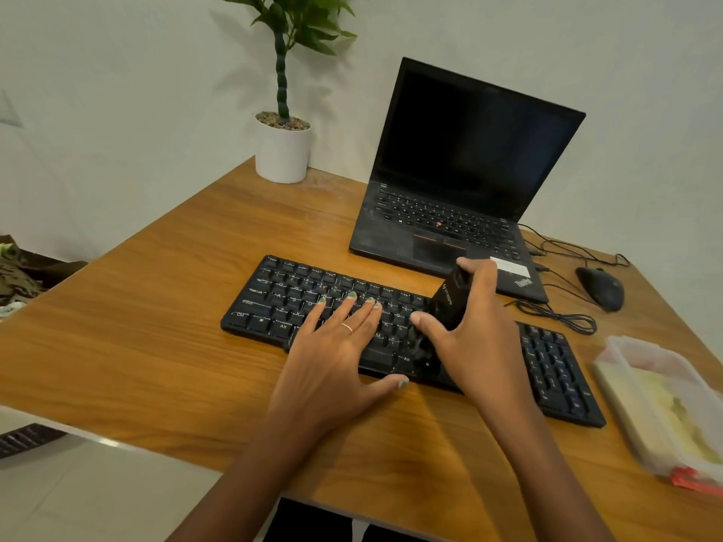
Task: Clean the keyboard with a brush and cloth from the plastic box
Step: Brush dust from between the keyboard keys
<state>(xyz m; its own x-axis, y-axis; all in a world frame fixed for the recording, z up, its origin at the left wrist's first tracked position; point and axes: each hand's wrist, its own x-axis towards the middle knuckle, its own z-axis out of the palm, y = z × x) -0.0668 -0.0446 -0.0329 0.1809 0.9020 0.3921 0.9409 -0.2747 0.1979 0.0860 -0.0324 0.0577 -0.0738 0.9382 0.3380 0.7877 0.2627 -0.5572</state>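
1. At the centre of the frame, a person's right hand closes its grip around a black brush, thumb on the near side and fingers wrapped over the far side; the boxy handle tilts up toward the laptop and carries a pale logo.
2. The brush's lower end meets the black keyboard just below the grip, on the keys right of the letter block; the bristles themselves are too dark to make out clearly.
3. The left hand lies flat on the keyboard's lower middle, grip fully open and holding nothing, fingers spread across the letter keys, thumb by the near edge. A thin ring sits on one finger and the nails are painted green.
4. The keyboard, a long matte slab with white legends, runs diagonally from centre left to lower right across the wood-grain table.
5. At the right edge stands the plastic box, translucent and rounded at the corners, with pale yellowish contents showing dimly through it and a red-orange clip at its near end. Whether a cloth lies inside cannot be told.
6. Behind the keyboard, an open black laptop shows a dark screen; a black mouse with a looping cable sits to its right.
7. A leafy plant in a smooth white pot stands at the table's upper corner.
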